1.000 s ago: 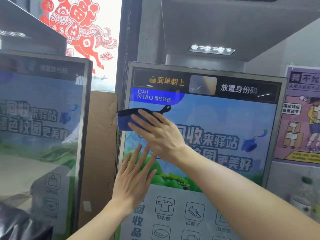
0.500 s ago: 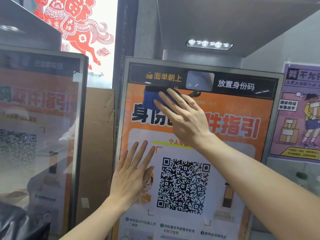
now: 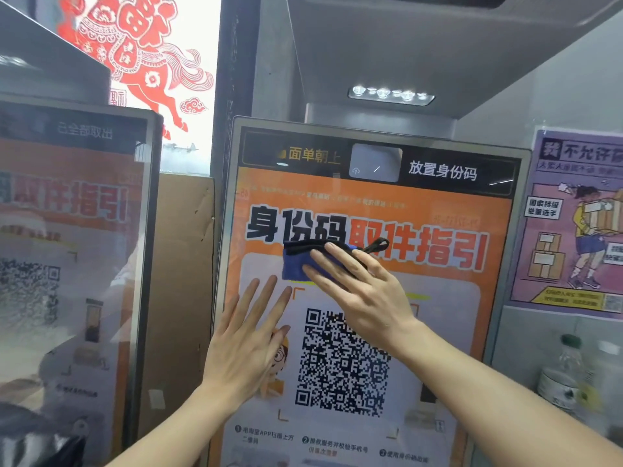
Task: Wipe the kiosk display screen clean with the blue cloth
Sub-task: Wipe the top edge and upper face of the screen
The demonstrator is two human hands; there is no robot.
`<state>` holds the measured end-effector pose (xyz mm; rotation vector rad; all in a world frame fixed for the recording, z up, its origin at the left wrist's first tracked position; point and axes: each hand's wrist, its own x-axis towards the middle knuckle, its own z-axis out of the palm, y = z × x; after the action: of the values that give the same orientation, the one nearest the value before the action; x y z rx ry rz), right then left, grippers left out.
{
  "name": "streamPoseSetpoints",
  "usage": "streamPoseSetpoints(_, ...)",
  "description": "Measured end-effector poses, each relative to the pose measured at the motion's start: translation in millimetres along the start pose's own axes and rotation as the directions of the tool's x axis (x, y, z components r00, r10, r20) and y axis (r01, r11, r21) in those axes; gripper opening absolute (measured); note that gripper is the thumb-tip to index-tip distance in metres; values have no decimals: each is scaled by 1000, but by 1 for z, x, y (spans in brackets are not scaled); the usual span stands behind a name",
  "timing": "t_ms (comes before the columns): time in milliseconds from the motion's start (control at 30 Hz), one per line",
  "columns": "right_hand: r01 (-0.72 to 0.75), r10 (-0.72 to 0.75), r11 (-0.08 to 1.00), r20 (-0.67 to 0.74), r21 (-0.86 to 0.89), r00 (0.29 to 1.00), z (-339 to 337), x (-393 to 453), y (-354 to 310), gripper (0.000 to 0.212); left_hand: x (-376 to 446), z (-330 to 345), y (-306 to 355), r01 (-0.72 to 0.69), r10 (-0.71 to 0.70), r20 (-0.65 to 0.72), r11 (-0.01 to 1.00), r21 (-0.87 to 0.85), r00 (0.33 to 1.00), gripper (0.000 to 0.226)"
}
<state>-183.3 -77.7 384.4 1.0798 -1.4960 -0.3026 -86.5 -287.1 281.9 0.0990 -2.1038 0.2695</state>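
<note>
Screen: upright kiosk display in a grey frame, filling the middle of the view. It shows an orange page with large black and red Chinese characters, a black strip of text along its top, and a QR code in a white panel lower down.
Cloth: blue, folded, with a black edge and a black loop at its right end. It lies flat against the screen, just under the large characters and above the QR code.
Right hand: fingers straight and spread, pressing the cloth onto the screen; the fingertips lie on the cloth, the palm overlaps the top of the QR code.
Left hand: open, fingers straight and pointing up, palm flat on the screen at its left side, just below the cloth and left of the QR code.
Second display: left of the screen, angled, showing a similar orange page; blurred.
Cardboard: brown sheet standing between the two displays.
Horse cutout: red paper decoration on a bright window, above and left of the screen.
Poster: purple, on the wall right of the screen, with a cartoon figure carrying boxes.
Bottle: clear plastic with a dark cap, below the poster, right of the screen.
Lights: a row of small lamps above the screen.
</note>
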Motion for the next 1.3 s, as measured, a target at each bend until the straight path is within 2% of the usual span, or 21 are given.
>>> streamPoseSetpoints(167, 29, -29, 999, -9, -33, 1000, -5, 1, 29, 64, 2, -8, 4, -5, 5, -18, 1000, -12, 1000, 59)
streamPoseSetpoints(333, -192, 188, 981, -81, -36, 979, -10, 8, 59, 67, 4, -14, 8, 5, -6, -22, 1000, -26, 1000, 60)
streamPoseSetpoints(433, -219, 217, 976, -93, -16, 972, -7, 2, 53, 67, 4, -15, 12, 15, -16, -34, 999, -28, 999, 60)
streamPoseSetpoints(700, -116, 116, 993, -33, -11, 993, 2, -41, 21, 67, 11, -14, 30, 70, -71, -26, 997, -37, 997, 64)
streamPoseSetpoints(900, -43, 44, 999, 28, -28, 999, -2, -60, 39, 65, 21, -18, 42, 155, -158, -38, 986, -55, 987, 64)
streamPoseSetpoints(1133, -225, 225, 974, -41, 2, 973, -11, -58, 84, 64, 33, -30, 55, 126, -126, 9, 990, -63, 992, 64)
streamPoseSetpoints(1200, -250, 250, 968, -24, 8, 968, -12, -57, 84, 64, 39, -31, 65, 97, -97, 9, 991, -91, 995, 62)
streamPoseSetpoints(1300, -258, 258, 966, -6, 23, 966, -9, -63, 72, 64, 44, -33, 81, 86, -82, 38, 988, -127, 996, 69)
